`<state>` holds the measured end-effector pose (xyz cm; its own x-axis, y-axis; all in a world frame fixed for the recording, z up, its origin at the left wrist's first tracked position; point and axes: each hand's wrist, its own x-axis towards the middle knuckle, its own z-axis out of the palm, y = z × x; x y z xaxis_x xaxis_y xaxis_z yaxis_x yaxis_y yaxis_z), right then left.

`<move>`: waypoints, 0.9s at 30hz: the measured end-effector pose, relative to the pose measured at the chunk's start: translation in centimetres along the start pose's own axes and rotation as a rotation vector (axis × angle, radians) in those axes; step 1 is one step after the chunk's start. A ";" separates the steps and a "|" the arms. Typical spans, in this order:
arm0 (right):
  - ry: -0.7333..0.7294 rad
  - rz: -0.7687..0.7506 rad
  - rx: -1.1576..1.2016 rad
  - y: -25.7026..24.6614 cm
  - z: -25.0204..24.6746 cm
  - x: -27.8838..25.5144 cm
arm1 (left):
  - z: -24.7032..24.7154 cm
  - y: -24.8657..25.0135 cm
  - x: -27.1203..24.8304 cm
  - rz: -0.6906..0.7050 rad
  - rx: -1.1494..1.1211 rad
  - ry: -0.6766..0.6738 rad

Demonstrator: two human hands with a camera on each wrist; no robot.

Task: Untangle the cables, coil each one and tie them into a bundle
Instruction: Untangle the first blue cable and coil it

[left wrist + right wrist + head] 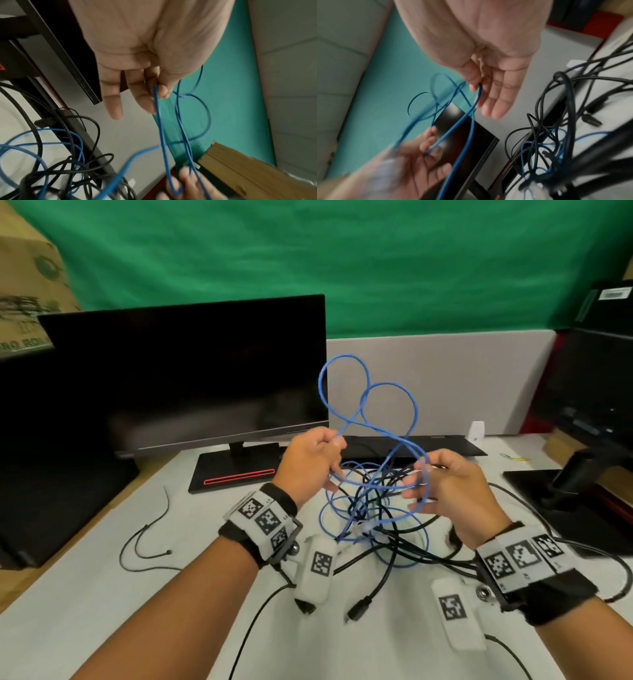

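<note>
A blue cable (368, 392) rises in two loops above the desk, held up between both hands. My left hand (334, 446) pinches one strand between thumb and forefinger; the left wrist view shows this pinch on the blue cable (157, 94), with the other fingers nearly straight. My right hand (419, 481) pinches another strand of the blue cable (478, 94) at the thumb, its remaining fingers straight. Below the hands, more blue loops run into a tangle of black cables (370, 518) lying on the white table (102, 594).
A dark monitor (185, 371) on its base (236, 474) stands at the back left. A black flat bar (428, 445) lies behind the tangle. Another monitor stand (575, 474) is at the right. A thin black cord (147, 539) lies at the left, and a black plug (359, 607) near me.
</note>
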<state>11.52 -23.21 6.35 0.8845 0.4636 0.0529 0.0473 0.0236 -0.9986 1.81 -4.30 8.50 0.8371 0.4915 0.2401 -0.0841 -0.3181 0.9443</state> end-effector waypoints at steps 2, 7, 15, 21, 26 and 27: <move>0.005 0.037 0.111 -0.1 -0.8 0.3 | -0.8 -0.1 -0.1 -0.051 -0.098 -0.009; -0.110 0.255 0.587 -0.7 -1.5 0.9 | -1.8 -0.7 -0.3 -0.198 -0.483 -0.035; -0.010 0.222 0.452 -1.0 -2.8 2.1 | -4.4 -0.4 0.0 -0.243 -0.713 0.025; 0.133 0.185 0.430 0.0 -2.7 3.2 | -5.8 0.2 0.6 -0.199 -0.864 0.144; 0.120 -0.070 -0.183 1.0 -1.8 2.9 | -5.2 0.6 0.1 -0.096 -0.827 0.008; 0.069 -0.112 -0.270 1.0 -1.4 2.7 | -4.7 0.7 -0.2 -0.093 -0.786 -0.046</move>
<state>14.61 -23.22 5.44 0.8959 0.4097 0.1720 0.2599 -0.1692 -0.9507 -0.92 -0.82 10.20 0.8794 0.4489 0.1586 -0.3551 0.3967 0.8465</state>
